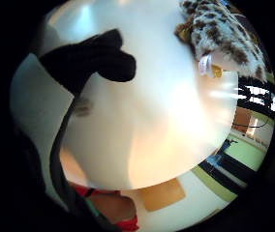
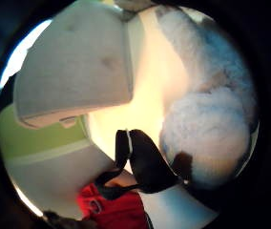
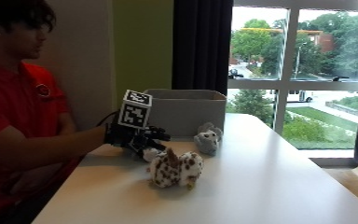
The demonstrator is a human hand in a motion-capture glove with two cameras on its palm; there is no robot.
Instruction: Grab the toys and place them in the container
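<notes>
- Person in red shirt point(image 3: 8, 107) sits at the white table point(image 3: 266, 186), gloved right hand point(image 3: 134, 136) stretched out over the near-left part of the tabletop, just in front of the grey container point(image 3: 185, 108).
- Fingers point toward the toys, slightly spread and lightly bent; nothing visibly pinched or wrapped in the outside view.
- Thumb-side palm view: a white fluffy toy point(image 2: 212, 119) fills much of the frame, close to the palm; a black gloved fingertip point(image 2: 147, 164) sits right beside it, can't tell if touching.
- Spotted brown-and-white plush toy point(image 3: 174, 169) lies on the table just in front of the hand, apart from the fingers; also seen at the edge of the little-finger-side view point(image 1: 220, 34) with a white tag.
- Small grey plush toy point(image 3: 207, 138) stands on the table near the container's front corner, beside the spotted one, not touching it.
- Container sits at the back of the table against the wall, open top; contents not visible.
- Window point(image 3: 303, 70) behind the table, dark curtain point(image 3: 202, 44) next to it.
</notes>
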